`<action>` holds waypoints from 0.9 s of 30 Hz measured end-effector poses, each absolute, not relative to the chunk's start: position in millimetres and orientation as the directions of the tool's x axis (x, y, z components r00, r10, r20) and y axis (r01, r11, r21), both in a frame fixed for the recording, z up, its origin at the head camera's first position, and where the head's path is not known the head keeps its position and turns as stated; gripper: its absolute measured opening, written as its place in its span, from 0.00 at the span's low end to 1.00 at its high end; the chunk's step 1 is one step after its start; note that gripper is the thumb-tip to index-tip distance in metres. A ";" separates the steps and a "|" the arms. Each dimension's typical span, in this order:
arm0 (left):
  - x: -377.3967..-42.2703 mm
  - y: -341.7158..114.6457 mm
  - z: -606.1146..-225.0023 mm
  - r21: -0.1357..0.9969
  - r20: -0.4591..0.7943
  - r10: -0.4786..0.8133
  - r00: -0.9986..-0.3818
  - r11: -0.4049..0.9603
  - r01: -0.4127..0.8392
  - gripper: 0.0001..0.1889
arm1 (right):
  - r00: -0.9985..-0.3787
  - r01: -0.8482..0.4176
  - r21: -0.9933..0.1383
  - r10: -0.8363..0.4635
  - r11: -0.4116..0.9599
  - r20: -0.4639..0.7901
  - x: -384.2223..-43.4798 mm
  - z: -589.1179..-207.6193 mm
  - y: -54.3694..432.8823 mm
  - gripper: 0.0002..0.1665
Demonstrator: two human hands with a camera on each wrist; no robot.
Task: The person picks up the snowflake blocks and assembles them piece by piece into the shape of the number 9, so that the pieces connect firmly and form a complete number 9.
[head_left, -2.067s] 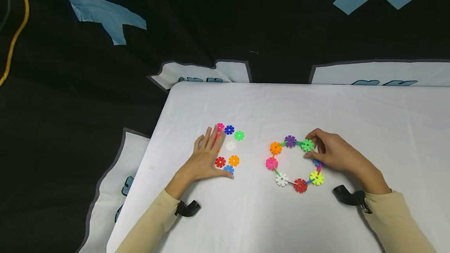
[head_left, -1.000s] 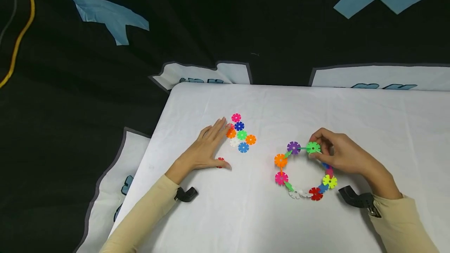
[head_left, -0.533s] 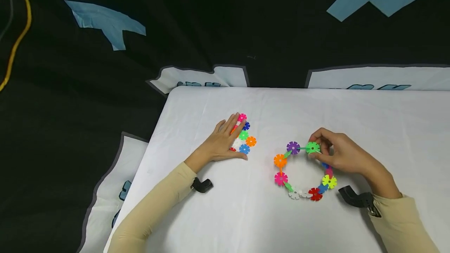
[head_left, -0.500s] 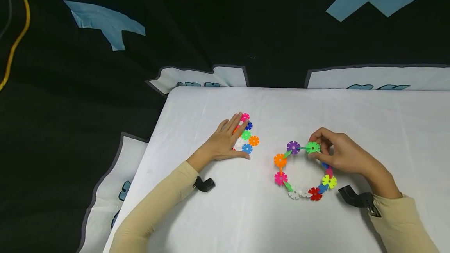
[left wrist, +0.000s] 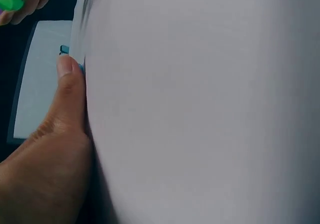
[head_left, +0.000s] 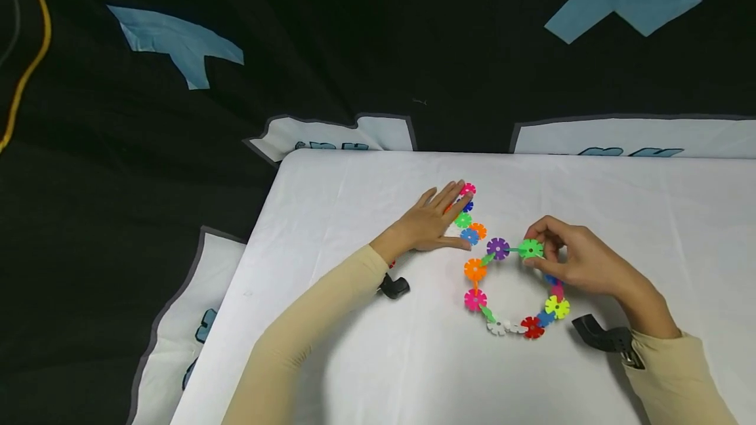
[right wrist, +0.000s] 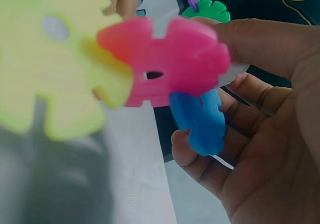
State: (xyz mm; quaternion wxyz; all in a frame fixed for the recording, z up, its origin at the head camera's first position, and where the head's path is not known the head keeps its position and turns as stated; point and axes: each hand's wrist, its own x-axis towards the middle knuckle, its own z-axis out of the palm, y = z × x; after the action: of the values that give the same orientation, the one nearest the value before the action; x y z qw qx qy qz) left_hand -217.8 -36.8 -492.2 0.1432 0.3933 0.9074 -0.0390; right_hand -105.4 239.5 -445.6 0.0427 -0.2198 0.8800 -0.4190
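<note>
Leftmost on the white tabletop (head_left: 331, 215), a small red edge (head_left: 392, 263) can be made out beside the left wrist, mostly hidden by the arm. Next, the left hand (head_left: 428, 225) is laid flat, fingers straight and thumb stretched out, with nothing gripped. Loose notched discs (head_left: 463, 220) are partly covered by its fingers and partly exposed beside the thumb. If these were pushed rightward, they could be jammed against the ring (head_left: 475, 270) of linked pieces, since the light blue disc (head_left: 469, 236) and the loose orange disc (head_left: 479, 231) lie just beside its purple disc (head_left: 498, 248). Anything under the palm might also be left behind, as it cannot be seen. At the ring's far right side, its green disc (head_left: 531, 248) is pinched between thumb and fingers of the right hand (head_left: 581, 258). Were that pinch twisted or tugged, a joint could be popped apart, as the pieces seem to be held only by their slots.
</note>
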 end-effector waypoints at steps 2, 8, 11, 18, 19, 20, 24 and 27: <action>-220.3 -30.8 -491.0 0.064 -0.293 0.708 -0.642 0.685 0.726 0.54 | -0.900 -0.350 -0.757 -0.422 0.552 0.109 -105.3 -446.3 240.1 0.23; -220.6 -81.5 -480.4 0.245 -0.280 0.726 -0.629 0.687 0.684 0.60 | -0.891 -0.380 -0.744 -0.433 0.550 0.135 -108.8 -446.7 240.0 0.23; -215.4 -130.9 -477.7 0.287 -0.293 0.708 -0.643 0.707 0.647 0.66 | -0.887 -0.390 -0.738 -0.439 0.551 0.141 -111.9 -445.1 238.5 0.23; -211.8 -165.2 -479.2 0.282 -0.295 0.678 -0.673 0.735 0.617 0.65 | -0.888 -0.389 -0.736 -0.439 0.555 0.138 -113.0 -442.6 239.3 0.23; -213.7 -156.0 -479.9 0.261 -0.296 0.683 -0.668 0.730 0.631 0.64 | -0.889 -0.385 -0.736 -0.437 0.556 0.135 -112.3 -443.3 240.0 0.23; -215.7 -144.9 -480.7 0.234 -0.295 0.690 -0.661 0.722 0.651 0.62 | -0.891 -0.382 -0.737 -0.434 0.558 0.132 -111.5 -444.2 240.7 0.23; -224.4 -96.0 -482.3 0.112 -0.321 0.716 -0.620 0.679 0.726 0.54 | -0.896 -0.369 -0.744 -0.427 0.557 0.124 -108.4 -448.7 243.3 0.23; -229.1 -66.6 -482.7 0.040 -0.343 0.716 -0.607 0.657 0.753 0.50 | -0.896 -0.371 -0.745 -0.426 0.555 0.129 -107.9 -449.9 245.4 0.22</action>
State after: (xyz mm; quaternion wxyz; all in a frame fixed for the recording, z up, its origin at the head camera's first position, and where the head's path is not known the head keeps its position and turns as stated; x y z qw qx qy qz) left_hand -229.1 -66.6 -482.7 0.1669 0.4104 0.8948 -0.0544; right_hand -107.9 245.4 -449.9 0.0329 -0.2262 0.8810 -0.4142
